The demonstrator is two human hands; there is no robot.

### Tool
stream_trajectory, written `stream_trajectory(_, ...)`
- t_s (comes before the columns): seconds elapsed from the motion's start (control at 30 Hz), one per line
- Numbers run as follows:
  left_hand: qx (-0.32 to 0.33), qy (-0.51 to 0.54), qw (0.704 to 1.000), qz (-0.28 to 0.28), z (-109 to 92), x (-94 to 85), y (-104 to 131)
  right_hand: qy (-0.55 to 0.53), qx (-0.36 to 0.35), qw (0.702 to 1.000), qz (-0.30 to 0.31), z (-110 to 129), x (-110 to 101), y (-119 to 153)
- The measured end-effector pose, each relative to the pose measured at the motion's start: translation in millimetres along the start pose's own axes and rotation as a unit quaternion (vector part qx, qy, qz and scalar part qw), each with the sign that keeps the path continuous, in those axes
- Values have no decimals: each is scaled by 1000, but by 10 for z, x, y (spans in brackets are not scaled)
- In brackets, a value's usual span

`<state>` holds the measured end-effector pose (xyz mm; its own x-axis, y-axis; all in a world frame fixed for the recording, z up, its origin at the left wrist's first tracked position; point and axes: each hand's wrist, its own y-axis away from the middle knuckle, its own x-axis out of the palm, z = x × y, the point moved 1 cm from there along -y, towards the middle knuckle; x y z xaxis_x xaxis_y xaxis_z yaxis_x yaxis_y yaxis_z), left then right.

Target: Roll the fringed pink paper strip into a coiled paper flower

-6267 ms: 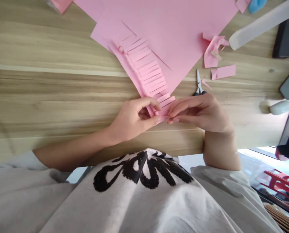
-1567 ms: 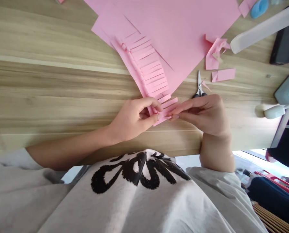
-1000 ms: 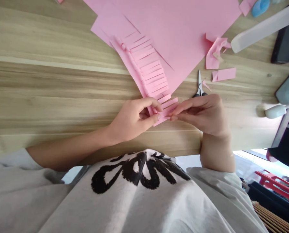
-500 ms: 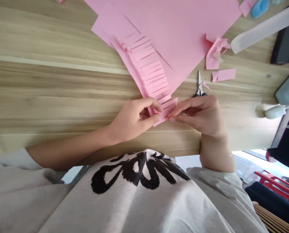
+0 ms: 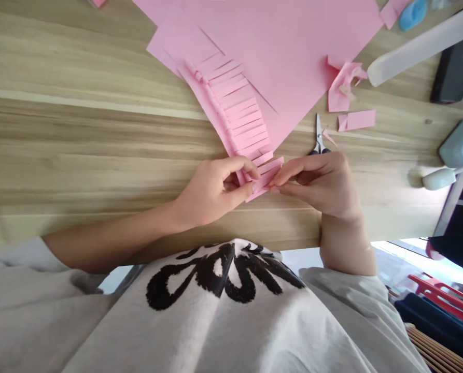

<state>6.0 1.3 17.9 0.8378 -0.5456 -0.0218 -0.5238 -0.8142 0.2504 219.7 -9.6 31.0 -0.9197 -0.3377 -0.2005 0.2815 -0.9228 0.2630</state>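
A pink paper strip (image 5: 247, 116), cut into a fringe along its right side, slants down toward me. Its upper part lies over larger pink sheets. My left hand (image 5: 215, 191) pinches the strip near its lower end, thumb and forefinger on the paper. Just to the right, my right hand (image 5: 317, 181) is closed, its thumb and fingertips pinching the tip of one of the lowest fringe cuts. Along the strip's left side runs a narrow folded or rolled edge. A small pair of scissors (image 5: 319, 135) lies just beyond my right hand, its dark handles partly hidden by the hand.
A large pink sheet (image 5: 293, 52) spreads over the wooden table (image 5: 79, 145). To the right lie crumpled pink scraps (image 5: 342, 88), a pink paper piece (image 5: 356, 120), a long whitish object (image 5: 425, 44), a black case-like object (image 5: 452, 70) and a blue item (image 5: 412, 14).
Both hands and the fringed strip stay almost where they were. The things at the right sit very slightly further left in the view.
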Motion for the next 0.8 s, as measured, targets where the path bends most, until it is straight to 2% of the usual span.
stream_trajectory(0.27, -5, -9, 1000, -3, 3, -6, 9, 0, 20, 1000, 15, -8, -14, -7)
stream_trajectory(0.5, -11, -14, 1000, -2, 6, -13, 11, 24, -18, 998, 49, 29, -40, -22)
stream_trajectory(0.8, -19, 2, 1000, 1, 5, 0, 4, 10, 9, 998, 62, 19, -60, -5)
